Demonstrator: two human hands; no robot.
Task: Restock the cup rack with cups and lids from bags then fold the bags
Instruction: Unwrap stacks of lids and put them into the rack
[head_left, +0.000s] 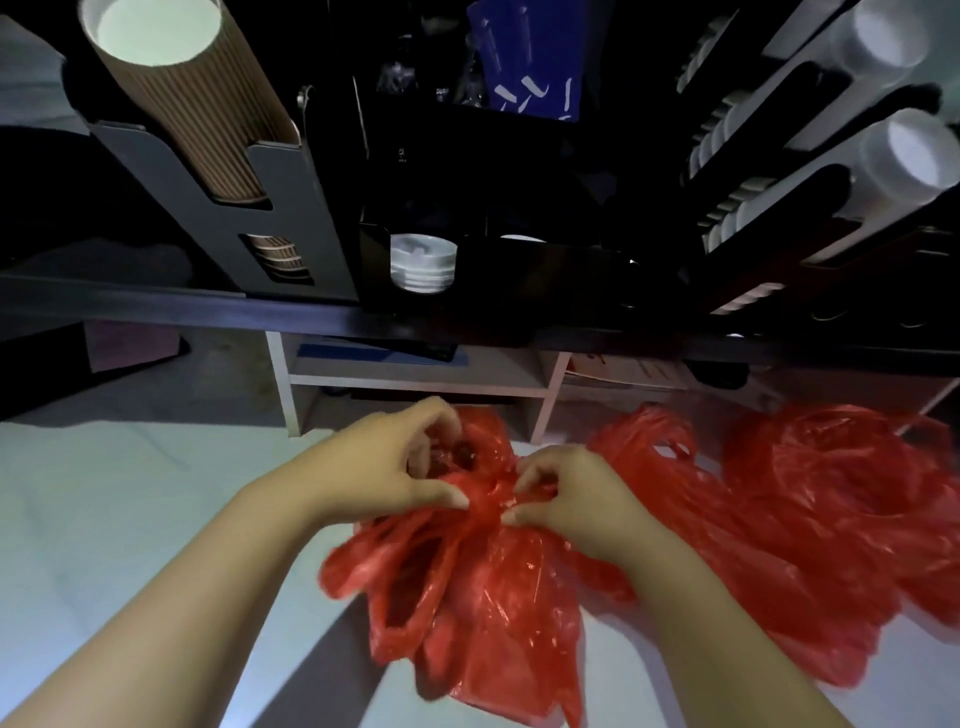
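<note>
left hand fingers pinch red bag | right hand likewise (fingertips half buried) | its left edge blurred

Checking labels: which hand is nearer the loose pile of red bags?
Right. The right hand sits beside the loose pile, at its left edge; the left hand is further left, across the bag both hands grip.
</note>
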